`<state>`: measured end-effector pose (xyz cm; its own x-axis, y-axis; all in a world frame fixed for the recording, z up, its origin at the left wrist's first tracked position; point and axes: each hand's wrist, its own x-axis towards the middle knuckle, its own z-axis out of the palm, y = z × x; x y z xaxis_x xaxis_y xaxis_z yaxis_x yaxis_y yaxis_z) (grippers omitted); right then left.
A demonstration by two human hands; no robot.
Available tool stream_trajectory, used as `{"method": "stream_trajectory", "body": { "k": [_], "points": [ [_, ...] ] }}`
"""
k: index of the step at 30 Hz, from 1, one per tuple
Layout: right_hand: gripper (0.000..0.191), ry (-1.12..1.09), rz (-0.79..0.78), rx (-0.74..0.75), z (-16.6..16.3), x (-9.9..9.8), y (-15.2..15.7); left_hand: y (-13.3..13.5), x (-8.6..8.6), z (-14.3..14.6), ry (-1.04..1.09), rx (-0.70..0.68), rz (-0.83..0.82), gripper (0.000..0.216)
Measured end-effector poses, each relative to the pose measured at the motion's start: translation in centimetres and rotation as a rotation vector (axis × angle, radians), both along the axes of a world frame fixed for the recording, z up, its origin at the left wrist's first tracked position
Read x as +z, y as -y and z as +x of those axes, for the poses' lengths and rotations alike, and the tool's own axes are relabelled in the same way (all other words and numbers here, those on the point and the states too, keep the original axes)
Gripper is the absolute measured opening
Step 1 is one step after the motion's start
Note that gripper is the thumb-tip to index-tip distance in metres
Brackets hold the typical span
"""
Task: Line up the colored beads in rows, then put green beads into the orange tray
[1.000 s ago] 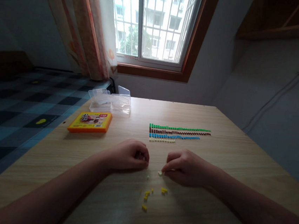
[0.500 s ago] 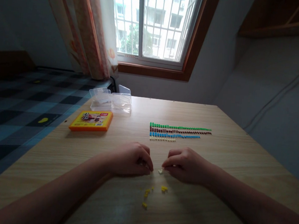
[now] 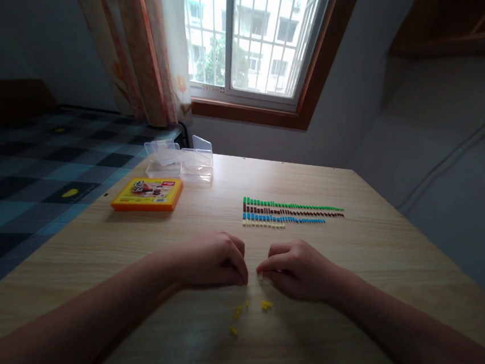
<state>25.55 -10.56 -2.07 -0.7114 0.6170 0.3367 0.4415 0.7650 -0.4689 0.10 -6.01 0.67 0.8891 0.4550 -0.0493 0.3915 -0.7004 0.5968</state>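
Observation:
My left hand (image 3: pixel 209 259) and my right hand (image 3: pixel 296 269) rest on the wooden table (image 3: pixel 372 257), both curled, fingertips nearly meeting in the middle. Whatever they pinch is too small to make out. Several small yellow bricks (image 3: pixel 247 311) lie loose on the table just in front of the hands. Farther back lie four neat rows of tiny bricks (image 3: pixel 291 214): green, brown, blue and a short pale yellow row.
An orange flat box (image 3: pixel 147 193) lies at the left of the table, with clear plastic containers (image 3: pixel 179 163) behind it. A window and curtain stand beyond the far edge. A checked floor shows at the left.
Both hands have drawn closer together, the right sliding left over the pale brick that lay by its fingertips. That brick no longer shows.

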Motion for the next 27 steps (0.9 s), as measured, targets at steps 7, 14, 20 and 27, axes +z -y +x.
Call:
{"method": "stream_trajectory", "body": {
  "k": [7, 14, 20, 27],
  "points": [
    [0.019, -0.086, 0.013, -0.104, -0.2, -0.3, -0.1, 0.0, 0.1, 0.1, 0.019, -0.03, -0.001, 0.017],
    [0.019, -0.144, 0.014, -0.166, 0.2, -0.6, -0.8, -0.2, -0.1, 0.1, 0.032, -0.048, -0.013, 0.017],
    [0.017, -0.137, -0.021, -0.099, 0.5, -0.3, -0.9, -0.3, 0.0, 0.1, 0.028, -0.055, -0.014, 0.019],
    [0.017, -0.094, -0.109, 0.045, 0.3, 0.1, 0.0, -0.2, 0.1, 0.1, 0.004, -0.045, -0.023, 0.018]
  ]
}}
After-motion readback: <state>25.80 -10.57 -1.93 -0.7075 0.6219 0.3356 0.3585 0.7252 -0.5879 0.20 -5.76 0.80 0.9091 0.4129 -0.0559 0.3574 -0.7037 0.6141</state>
